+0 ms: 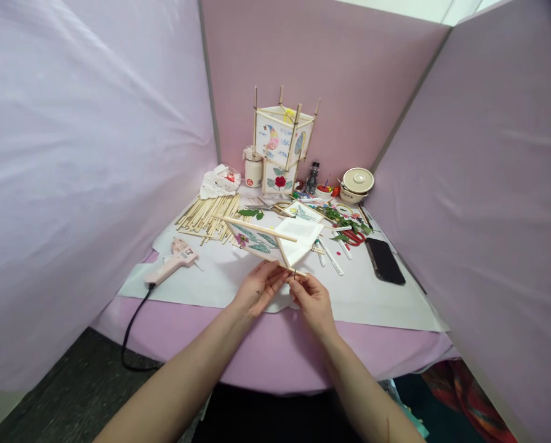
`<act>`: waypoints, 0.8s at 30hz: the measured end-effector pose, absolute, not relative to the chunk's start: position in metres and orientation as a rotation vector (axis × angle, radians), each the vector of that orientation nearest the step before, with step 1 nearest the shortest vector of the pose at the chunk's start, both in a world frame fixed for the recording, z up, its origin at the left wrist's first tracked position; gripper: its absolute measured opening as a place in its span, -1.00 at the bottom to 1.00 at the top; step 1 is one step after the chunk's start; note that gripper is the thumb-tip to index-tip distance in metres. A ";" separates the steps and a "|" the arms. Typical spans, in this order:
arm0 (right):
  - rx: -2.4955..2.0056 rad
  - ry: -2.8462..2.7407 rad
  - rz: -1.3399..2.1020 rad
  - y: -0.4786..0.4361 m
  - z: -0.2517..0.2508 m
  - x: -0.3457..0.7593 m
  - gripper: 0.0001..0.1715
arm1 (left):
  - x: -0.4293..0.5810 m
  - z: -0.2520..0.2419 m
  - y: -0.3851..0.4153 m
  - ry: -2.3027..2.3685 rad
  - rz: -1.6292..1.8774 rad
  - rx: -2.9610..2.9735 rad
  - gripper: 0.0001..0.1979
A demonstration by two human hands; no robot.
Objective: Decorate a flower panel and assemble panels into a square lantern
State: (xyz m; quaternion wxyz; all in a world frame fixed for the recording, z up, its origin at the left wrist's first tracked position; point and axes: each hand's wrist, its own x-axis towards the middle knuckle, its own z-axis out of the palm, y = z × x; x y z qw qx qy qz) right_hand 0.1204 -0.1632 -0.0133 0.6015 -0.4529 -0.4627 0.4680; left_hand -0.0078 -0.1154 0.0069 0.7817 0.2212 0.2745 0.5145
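Note:
A stick-framed paper lantern panel piece [257, 240], with leaf drawings and a pink flower, is tilted above the front of the table. My left hand [262, 288] is closed around its lower stick from below. At the near corner, my right hand [313, 299] pinches a thin dark tie [295, 273] that stands up by the stick joint; its exact grip is partly hidden by the fingers. A second white paper side [298, 239] of the same frame slopes away behind the joint.
A finished-looking lantern [279, 144] stands at the back. Wooden sticks [213, 215] lie left, near a pink glue gun [176, 261] with its cord over the edge. Red-handled scissors [351, 237], leaves, white pens [331, 257] and a phone [385, 261] lie right. Lidded bowls [358, 181] stand behind.

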 end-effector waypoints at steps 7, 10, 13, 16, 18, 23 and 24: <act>-0.687 -0.644 1.626 -0.161 -0.005 0.122 -0.69 | -0.008 0.007 -0.115 0.596 1.070 0.450 -0.86; -0.567 -0.438 1.813 -0.161 0.002 0.125 -0.69 | -0.009 0.006 -0.115 0.593 1.051 0.444 -0.85; -0.572 -0.324 1.892 -0.161 0.008 0.130 -0.68 | -0.010 0.007 -0.115 0.586 1.049 0.459 -0.87; -0.702 -0.315 1.862 -0.161 0.013 0.135 -0.67 | -0.010 0.009 -0.116 0.583 1.041 0.498 -0.87; -0.812 -0.346 1.804 -0.161 0.015 0.139 -0.66 | -0.010 0.009 -0.116 0.596 1.043 0.527 -0.86; -1.059 -0.520 1.610 -0.158 0.009 0.147 -0.70 | -0.007 0.006 -0.117 0.677 1.076 0.607 -0.78; -1.121 -0.575 1.535 -0.157 0.007 0.148 -0.72 | -0.006 0.006 -0.117 0.692 1.089 0.623 -0.76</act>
